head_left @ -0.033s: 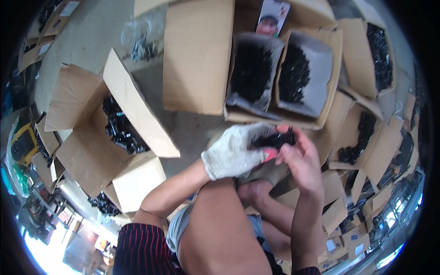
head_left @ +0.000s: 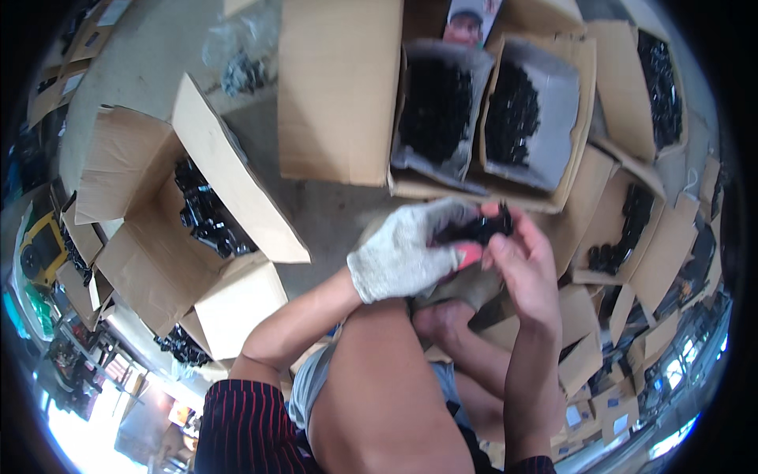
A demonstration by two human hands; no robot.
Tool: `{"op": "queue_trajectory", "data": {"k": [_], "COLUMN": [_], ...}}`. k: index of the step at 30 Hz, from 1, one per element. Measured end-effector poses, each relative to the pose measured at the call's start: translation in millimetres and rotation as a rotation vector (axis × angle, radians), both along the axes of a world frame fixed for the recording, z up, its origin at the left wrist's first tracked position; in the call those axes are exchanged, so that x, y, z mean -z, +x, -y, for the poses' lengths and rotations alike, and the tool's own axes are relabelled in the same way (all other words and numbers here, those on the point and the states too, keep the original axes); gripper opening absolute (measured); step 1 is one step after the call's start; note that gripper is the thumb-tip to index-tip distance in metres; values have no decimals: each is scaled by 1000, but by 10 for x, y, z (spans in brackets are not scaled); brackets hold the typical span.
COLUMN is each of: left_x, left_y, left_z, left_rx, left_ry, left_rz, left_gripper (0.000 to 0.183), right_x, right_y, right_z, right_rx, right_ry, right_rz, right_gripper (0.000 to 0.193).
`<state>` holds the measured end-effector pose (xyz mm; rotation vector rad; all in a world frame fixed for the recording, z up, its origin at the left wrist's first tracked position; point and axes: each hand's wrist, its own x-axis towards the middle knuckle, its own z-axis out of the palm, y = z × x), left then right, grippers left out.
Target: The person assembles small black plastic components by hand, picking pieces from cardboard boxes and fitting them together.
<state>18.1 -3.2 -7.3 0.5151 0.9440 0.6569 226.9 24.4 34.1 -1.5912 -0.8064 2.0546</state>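
In the middle of the view, my left hand [head_left: 407,251], in a pale knitted glove with a red patch by the thumb, is closed around a glossy black part [head_left: 474,231]. My bare right hand [head_left: 527,265] pinches the right end of the same part between thumb and fingers. Its exact kind cannot be made out, as my fingers cover much of it. Just beyond my hands stands a cardboard box [head_left: 474,193] with two grey-lined trays. Small black pieces [head_left: 434,110] fill the left tray, and more black pieces [head_left: 509,114] lie along the left side of the other.
At left, an open carton [head_left: 150,261] holds glossy black parts [head_left: 207,213]. Another carton [head_left: 588,225] with black parts [head_left: 624,229] stands at right. A phone [head_left: 467,24] leans behind the trays. Clear plastic wrap [head_left: 245,67] lies on the floor. My bent knee is below my hands.
The view has shifted slightly, so the boxes sit a little higher in it. Both hands keep their hold on the black part.
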Motion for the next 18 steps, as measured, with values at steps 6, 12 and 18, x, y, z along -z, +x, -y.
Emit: {"op": "queue_trajectory", "data": {"k": [6, 12, 18], "left_x": [187, 144, 186], "left_y": [71, 23, -71], "left_z": [55, 36, 192], "left_rx": [-145, -270, -169], "left_ry": [-96, -39, 185], "left_rz": [-26, -205, -172], "left_gripper": [44, 59, 83], "right_x": [159, 206, 222], "right_y": [-226, -287, -456], "right_z": [63, 54, 108], "right_rx": [93, 37, -45], "right_ry": [152, 345, 500], "right_rz": [91, 219, 354], "right_gripper": [43, 50, 50]}}
